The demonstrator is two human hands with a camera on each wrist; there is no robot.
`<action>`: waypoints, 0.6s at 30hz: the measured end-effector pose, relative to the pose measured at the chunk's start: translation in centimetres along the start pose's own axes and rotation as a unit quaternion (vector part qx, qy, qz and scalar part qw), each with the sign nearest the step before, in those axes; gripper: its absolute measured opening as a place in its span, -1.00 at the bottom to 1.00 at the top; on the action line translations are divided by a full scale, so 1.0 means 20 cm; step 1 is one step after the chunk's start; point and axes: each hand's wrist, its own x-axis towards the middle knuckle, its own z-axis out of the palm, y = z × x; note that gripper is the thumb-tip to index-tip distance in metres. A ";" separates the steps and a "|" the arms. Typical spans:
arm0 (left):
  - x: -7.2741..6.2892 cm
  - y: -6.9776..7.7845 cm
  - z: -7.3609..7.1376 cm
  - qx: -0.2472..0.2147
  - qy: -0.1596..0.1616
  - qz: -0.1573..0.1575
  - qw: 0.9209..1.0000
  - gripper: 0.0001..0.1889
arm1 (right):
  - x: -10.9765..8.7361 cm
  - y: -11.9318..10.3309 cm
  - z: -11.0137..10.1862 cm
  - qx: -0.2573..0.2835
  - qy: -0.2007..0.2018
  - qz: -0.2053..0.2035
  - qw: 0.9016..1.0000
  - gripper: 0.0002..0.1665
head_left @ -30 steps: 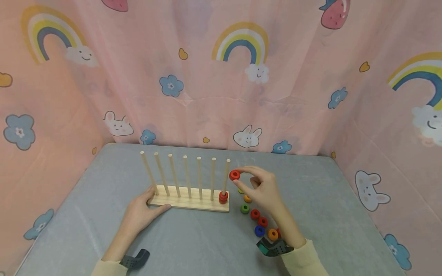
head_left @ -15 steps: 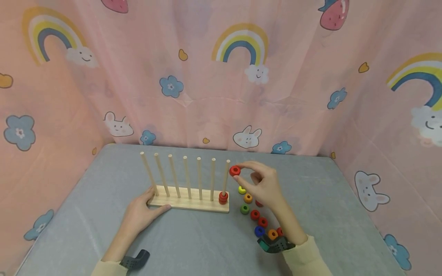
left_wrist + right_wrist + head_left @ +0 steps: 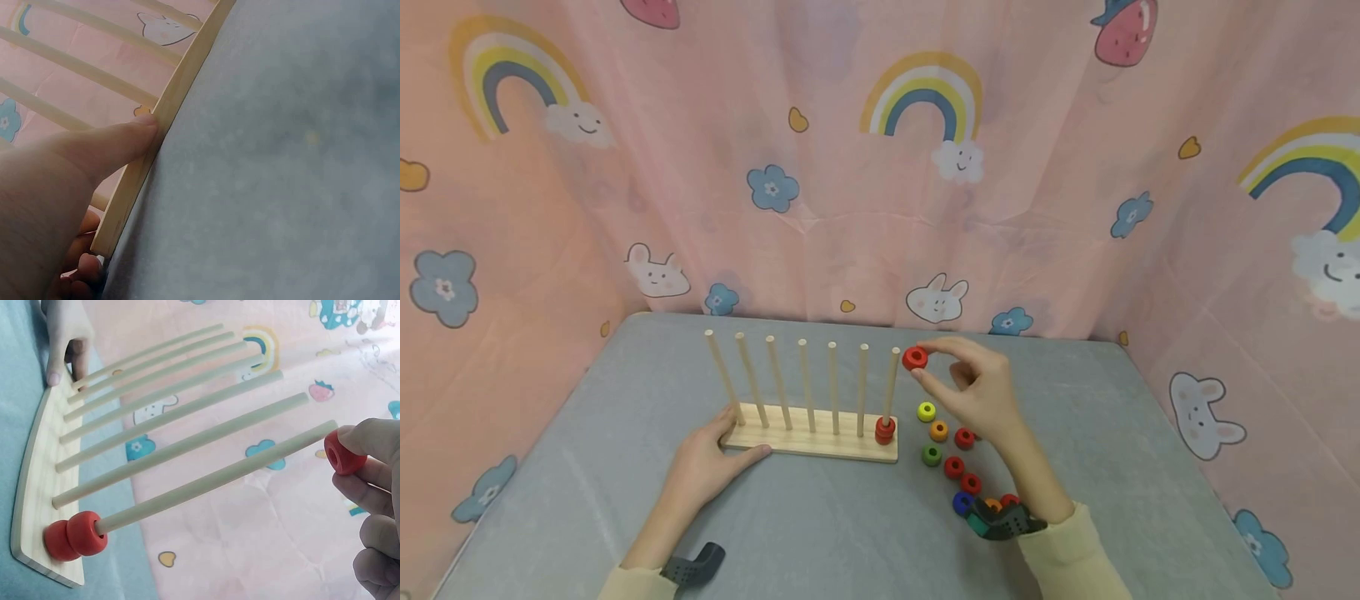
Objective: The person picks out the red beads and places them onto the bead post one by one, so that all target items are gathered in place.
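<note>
My left hand (image 3: pixel 703 462) grips the left end of a wooden peg stand (image 3: pixel 820 444), thumb along the front edge and fingers round the far side. Several upright pegs rise from its base. Two red beads (image 3: pixel 885 431) sit stacked at the foot of the rightmost peg (image 3: pixel 219 477). Between thumb and forefinger, my right hand (image 3: pixel 981 387) pinches another red bead (image 3: pixel 915 358) close to that peg's top. In the right wrist view, the held bead (image 3: pixel 345 453) is beside the peg tip, its hole turned partly toward the peg; whether they touch I cannot tell.
Loose beads lie right of the stand: a yellow one (image 3: pixel 927 412), an orange one (image 3: pixel 939 431), a green one (image 3: pixel 932 455), a blue one (image 3: pixel 962 502) and several red ones (image 3: pixel 954 467). My right wrist strap (image 3: pixel 1000 521) partly covers the nearest. A patterned pink curtain hangs behind the grey table (image 3: pixel 820 533).
My right hand has risen slightly with the red bead, up to the height of the peg's top, uncovering the yellow bead and a red one. The left hand and stand have stayed still.
</note>
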 end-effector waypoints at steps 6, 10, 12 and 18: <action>0.00 0.00 0.00 0.003 0.005 0.003 1.000 0.10 | 0.02 -0.02 -0.01 -0.010 0.006 0.000 1.000 -0.63; 0.00 0.00 0.00 0.004 0.003 0.004 1.000 0.10 | 0.03 -0.02 -0.01 -0.007 0.013 -0.010 1.000 -0.62; 0.00 0.00 0.00 0.005 0.002 0.005 1.000 0.11 | 0.04 -0.03 -0.01 -0.003 0.017 -0.016 1.000 -0.61; 0.00 0.00 0.00 0.004 0.006 0.007 1.000 0.09 | 0.06 -0.04 -0.02 -0.004 0.016 -0.017 1.000 -0.61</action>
